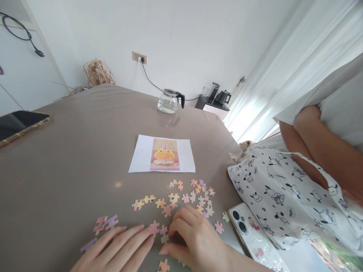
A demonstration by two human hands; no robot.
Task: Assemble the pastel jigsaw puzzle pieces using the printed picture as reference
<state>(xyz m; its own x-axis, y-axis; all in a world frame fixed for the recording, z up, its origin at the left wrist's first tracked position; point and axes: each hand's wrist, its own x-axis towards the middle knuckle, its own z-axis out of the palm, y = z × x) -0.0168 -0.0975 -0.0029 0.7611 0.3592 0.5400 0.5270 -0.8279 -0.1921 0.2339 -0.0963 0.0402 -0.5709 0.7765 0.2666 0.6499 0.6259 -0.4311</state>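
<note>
Flat on the table lies my left hand [119, 249], its fingers stretched out. Its fingertips reach the edge of a pink jigsaw piece [154, 228]. My right hand [195, 238] is curled, with thumb and index finger at a greyish jigsaw piece [164, 238] that adjoins a small pink one [163, 229]. What lies under the right palm is hidden. Joined pink and purple pieces [105, 223] and a purple piece [88, 245] sit left of my left hand. Several loose pieces [201, 196] spread beyond my right hand. A yellow piece with an eye [173, 198] is among them.
A paper with a printed cake character [187, 155] lies beyond the pieces. Farther back stands a glass pot [168, 102]. A phone [252, 236] and a white patterned bag [272, 196] are at right, beside another person's arm [326, 139]. A dark-screened device [22, 122] lies left.
</note>
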